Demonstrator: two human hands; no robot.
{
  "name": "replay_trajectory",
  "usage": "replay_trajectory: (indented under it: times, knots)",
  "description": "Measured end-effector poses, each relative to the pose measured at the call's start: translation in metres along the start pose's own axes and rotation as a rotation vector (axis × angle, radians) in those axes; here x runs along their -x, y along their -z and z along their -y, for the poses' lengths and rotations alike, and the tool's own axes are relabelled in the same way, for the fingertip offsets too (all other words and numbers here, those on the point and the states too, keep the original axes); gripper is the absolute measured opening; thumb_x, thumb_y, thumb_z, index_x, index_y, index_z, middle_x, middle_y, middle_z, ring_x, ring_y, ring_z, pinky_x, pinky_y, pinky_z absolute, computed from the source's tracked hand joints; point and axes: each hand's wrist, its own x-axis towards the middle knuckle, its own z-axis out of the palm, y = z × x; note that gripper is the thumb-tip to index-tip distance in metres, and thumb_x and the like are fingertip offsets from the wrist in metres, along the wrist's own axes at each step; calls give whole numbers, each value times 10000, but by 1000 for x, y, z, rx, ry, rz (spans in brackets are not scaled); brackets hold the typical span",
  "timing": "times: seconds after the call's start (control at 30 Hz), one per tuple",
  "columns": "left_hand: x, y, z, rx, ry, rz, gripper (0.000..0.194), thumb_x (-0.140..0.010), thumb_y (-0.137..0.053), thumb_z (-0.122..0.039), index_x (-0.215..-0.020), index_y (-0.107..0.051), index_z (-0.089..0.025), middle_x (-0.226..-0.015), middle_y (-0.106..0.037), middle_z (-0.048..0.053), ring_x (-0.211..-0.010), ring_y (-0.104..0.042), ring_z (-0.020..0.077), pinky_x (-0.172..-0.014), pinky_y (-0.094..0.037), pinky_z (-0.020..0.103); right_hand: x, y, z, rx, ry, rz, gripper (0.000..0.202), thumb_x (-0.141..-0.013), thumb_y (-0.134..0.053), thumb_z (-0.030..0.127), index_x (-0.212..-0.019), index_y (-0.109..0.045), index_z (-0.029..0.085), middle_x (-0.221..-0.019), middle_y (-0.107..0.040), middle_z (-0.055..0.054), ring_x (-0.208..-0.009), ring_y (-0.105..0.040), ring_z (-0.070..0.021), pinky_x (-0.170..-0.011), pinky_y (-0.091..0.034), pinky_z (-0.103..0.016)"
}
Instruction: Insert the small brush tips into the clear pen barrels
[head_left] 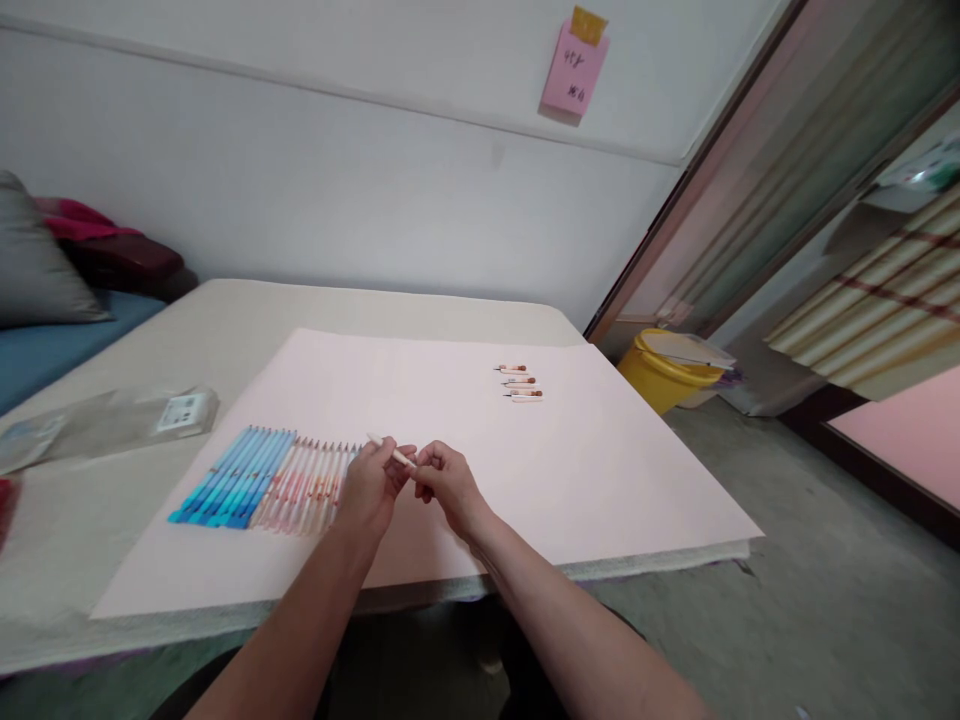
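Observation:
Both hands meet over the pink sheet (585,480), with a slim white pen barrel (400,456) between them. My left hand (371,485) is closed round its upper left part, and a pale end sticks out past the fingers. My right hand (452,482) pinches the lower right end. Just left of my left hand lies a row of pale pink-and-white pens (304,485), partly covered by that hand. Beside them several blue pens (236,478) lie side by side. Farther off to the right, three short pen pieces (520,382) with brown ends and thin dark tips lie apart from the hands.
A clear plastic package (142,420) with a white label lies on the table's left. A grey cushion (37,260) rests on a blue seat at far left. Beyond the table's right edge stands a yellow bin (664,375). A pink note (574,70) hangs on the wall.

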Motion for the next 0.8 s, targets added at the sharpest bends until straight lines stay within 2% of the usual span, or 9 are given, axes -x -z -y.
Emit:
replay_trajectory:
  times: [0.27, 0.4, 0.57, 0.67, 0.8]
  knots:
    - [0, 0, 0, -63, 38, 53, 155, -725, -617, -251, -768, -539, -124, -744, -643, 82, -571, -578, 114, -491, -452, 217, 1, -1, 3, 80, 36, -67, 64, -593, -492, 136, -618, -475, 192, -396, -440, 82, -373, -403, -75, -392, -279, -189]
    - [3, -3, -1, -55, 42, 52, 155, -722, -625, -253, -771, -540, -132, -752, -645, 72, -598, -585, 107, -510, -462, 204, 1, 1, 3, -105, -59, -52, 53, -587, -498, 165, -635, -490, 187, -404, -433, 73, -366, -394, -78, -376, -239, -196]
    - [5, -5, -1, -33, 43, 46, 123, -740, -608, -227, -755, -525, -138, -739, -648, 76, -591, -588, 112, -511, -471, 209, 0, 2, 3, -316, -213, -29, 82, -556, -511, 155, -585, -439, 184, -411, -388, 80, -351, -368, -64, -370, -218, -195]
    - [4, -5, -2, -12, 35, 41, 110, -749, -601, -210, -755, -522, -134, -739, -646, 81, -606, -589, 113, -527, -480, 211, 0, 1, 3, -266, -188, -37, 62, -582, -522, 171, -609, -466, 179, -429, -433, 66, -366, -405, -73, -370, -241, -194]
    - [2, -3, -2, -4, 21, 22, 96, -756, -593, -193, -751, -526, -125, -741, -641, 89, -585, -577, 106, -523, -484, 210, 0, 0, 0, -57, -61, -52, 72, -632, -560, 211, -662, -504, 175, -426, -461, 63, -378, -439, -83, -370, -276, -188]
